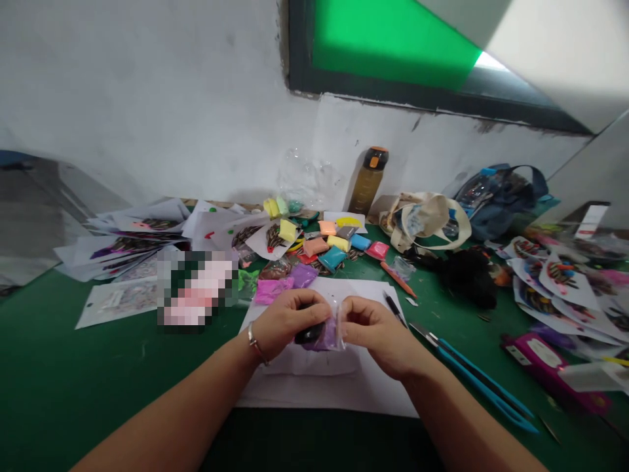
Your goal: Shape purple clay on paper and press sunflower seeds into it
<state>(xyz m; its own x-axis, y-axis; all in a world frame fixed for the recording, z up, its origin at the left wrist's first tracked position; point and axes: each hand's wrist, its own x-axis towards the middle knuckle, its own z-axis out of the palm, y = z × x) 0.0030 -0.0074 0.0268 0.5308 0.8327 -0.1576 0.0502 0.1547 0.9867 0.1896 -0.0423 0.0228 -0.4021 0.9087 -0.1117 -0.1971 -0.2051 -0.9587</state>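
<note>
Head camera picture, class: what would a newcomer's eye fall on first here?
At the centre, the left hand and right hand pinch a small clear bag of purple material over a white sheet on the green table. Behind them lies a heap of bright coloured packets. Blue-handled scissors lie to the right.

A small clear plastic bag of purple clay (325,335) is pinched upright between both hands. It hangs just above the white paper sheet (344,387), near the tabletop's front edge.
</note>
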